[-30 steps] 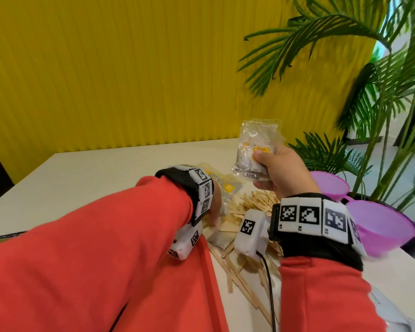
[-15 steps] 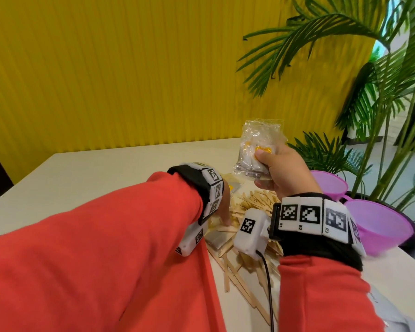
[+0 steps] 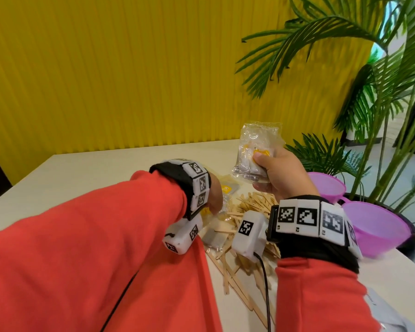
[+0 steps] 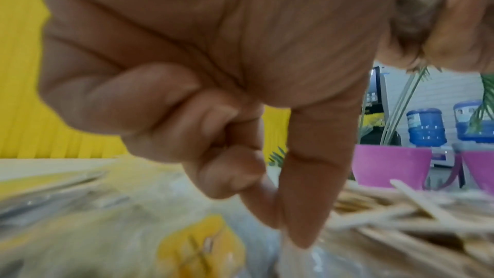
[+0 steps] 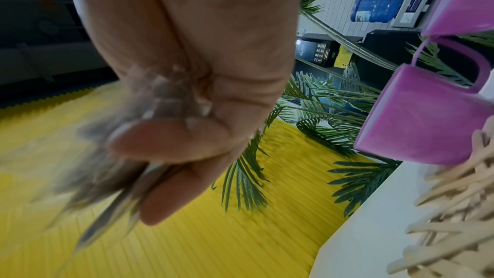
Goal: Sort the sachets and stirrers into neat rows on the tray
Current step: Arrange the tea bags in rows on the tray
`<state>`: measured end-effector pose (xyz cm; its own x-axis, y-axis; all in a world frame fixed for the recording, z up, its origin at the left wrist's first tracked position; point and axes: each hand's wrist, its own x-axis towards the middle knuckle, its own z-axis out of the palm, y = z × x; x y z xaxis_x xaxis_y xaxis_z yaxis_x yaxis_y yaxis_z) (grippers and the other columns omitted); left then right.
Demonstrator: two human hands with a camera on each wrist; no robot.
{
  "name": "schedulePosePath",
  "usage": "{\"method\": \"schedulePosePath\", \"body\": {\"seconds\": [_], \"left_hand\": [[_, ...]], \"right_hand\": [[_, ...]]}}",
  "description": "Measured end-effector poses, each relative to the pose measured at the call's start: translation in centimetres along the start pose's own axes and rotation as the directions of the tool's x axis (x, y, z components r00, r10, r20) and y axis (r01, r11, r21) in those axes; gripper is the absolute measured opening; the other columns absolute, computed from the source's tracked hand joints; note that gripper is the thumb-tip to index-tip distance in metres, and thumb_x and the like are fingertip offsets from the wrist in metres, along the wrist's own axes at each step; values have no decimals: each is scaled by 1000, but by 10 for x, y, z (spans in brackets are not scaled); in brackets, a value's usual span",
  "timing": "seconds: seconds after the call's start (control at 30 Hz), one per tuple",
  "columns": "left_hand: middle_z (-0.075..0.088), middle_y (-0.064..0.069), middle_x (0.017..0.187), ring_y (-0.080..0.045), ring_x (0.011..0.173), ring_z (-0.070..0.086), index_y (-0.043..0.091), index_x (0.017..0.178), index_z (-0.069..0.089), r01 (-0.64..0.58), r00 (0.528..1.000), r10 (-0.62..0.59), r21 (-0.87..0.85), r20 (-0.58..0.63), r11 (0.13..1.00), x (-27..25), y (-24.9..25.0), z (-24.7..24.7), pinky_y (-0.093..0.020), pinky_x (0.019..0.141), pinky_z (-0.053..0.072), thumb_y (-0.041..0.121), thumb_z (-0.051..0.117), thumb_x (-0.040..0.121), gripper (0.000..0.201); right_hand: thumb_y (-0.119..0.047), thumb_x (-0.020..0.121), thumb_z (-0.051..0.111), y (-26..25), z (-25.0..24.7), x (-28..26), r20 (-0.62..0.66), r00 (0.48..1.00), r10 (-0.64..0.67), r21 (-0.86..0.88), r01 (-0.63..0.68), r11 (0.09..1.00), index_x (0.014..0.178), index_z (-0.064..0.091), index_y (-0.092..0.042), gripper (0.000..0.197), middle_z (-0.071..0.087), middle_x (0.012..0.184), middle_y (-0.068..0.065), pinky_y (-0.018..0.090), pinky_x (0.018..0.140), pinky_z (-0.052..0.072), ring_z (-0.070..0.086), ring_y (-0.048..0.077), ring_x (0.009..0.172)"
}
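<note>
My right hand (image 3: 261, 164) is raised above the table and grips a stack of clear sachets (image 3: 256, 149) with yellow print, thumb on the front. The right wrist view shows that hand (image 5: 165, 155) with the stack of sachets (image 5: 107, 177) blurred between thumb and fingers. My left hand (image 3: 215, 200) reaches down to loose sachets (image 3: 227, 190) on the table. In the left wrist view two straight fingers (image 4: 302, 208) press on a yellow-printed sachet (image 4: 200, 246) while the other fingers curl. Wooden stirrers (image 3: 254, 204) lie heaped between the hands. A red flat edge (image 3: 201, 283), maybe the tray, shows under my left forearm.
Two purple cups (image 3: 326, 185) (image 3: 393, 228) stand at the table's right edge, beside a palm plant (image 3: 381, 97). The cream table (image 3: 106, 168) runs back to a yellow ribbed wall. Stirrers (image 5: 454, 208) spread toward the cups.
My left hand moved right over the sachets, then drew back a little left. The right hand has kept the stack raised in about the same place.
</note>
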<state>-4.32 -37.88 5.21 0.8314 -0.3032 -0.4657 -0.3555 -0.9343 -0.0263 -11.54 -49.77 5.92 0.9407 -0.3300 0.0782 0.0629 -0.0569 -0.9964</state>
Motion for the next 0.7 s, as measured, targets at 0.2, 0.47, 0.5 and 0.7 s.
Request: {"method": "schedulePosePath", "body": {"seconds": [0.2, 0.47, 0.5, 0.7], "left_hand": [[52, 1, 65, -11, 53, 43, 14, 66, 52, 13, 996, -37, -290, -77, 957, -21, -19, -20, -18, 47, 34, 17, 53, 88, 22], [56, 9, 55, -17, 83, 46, 17, 63, 52, -179, 954, -68, -738, -291, 650, -21, -34, -46, -30, 72, 38, 18, 50, 84, 21], [61, 11, 64, -18, 90, 47, 18, 70, 55, -212, 953, -55, -781, -299, 587, -20, -32, -46, -32, 75, 38, 19, 50, 86, 17], [55, -8, 99, -23, 87, 51, 16, 105, 51, -306, 949, 168, -907, -266, 289, -28, -28, -44, -36, 79, 39, 23, 42, 94, 16]], "right_hand": [[-16, 95, 50, 3, 2, 3, 24, 1000, 6, -44, -5, 999, 81, 51, -23, 15, 56, 81, 2, 25, 50, 47, 56, 15, 68], [-9, 94, 49, 6, 5, 0, 314, 949, 3, 37, -15, 999, 103, 57, -19, 15, 68, 76, -1, 24, 48, 50, 65, 11, 61], [-7, 94, 48, 7, 8, 0, 363, 932, -21, 64, -3, 998, 103, 57, -21, 19, 69, 71, -5, 20, 45, 49, 66, 8, 58], [-3, 90, 50, 11, 20, 1, 453, 885, -112, 95, 77, 992, 100, 60, -28, 29, 72, 76, -10, 27, 58, 56, 68, 9, 70]]}}
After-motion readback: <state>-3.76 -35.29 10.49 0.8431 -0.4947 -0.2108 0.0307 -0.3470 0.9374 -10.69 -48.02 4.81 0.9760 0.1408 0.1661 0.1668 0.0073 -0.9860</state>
